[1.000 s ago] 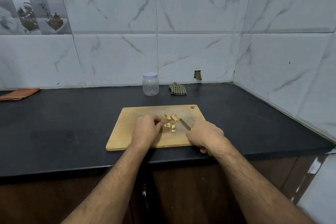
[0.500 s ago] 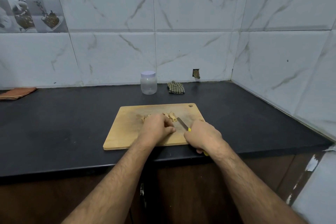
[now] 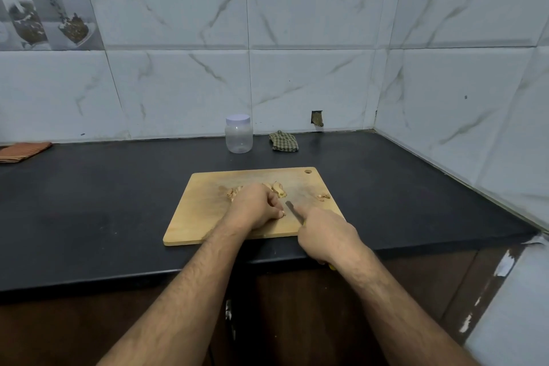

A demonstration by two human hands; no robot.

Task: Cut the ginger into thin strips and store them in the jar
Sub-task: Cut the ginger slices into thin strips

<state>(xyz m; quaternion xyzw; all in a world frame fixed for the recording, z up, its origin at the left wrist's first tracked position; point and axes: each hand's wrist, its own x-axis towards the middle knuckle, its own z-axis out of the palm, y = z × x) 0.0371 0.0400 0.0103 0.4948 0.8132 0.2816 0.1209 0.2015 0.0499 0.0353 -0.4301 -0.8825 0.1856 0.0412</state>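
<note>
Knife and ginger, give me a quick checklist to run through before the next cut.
1. Right hand grips the knife: ok.
2. Left hand holds a ginger piece down: cannot tell, fingers hide it.
3. Left fingertips away from the blade: not ok, right beside it.
4. Cutting board flat on the counter: ok.
5. Jar open for strips: not ok, lid on.

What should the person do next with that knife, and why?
Probably slice down beside the left hand: the right hand holds the knife there, ginger pieces still look chunky, and the jar stays lidded.
</note>
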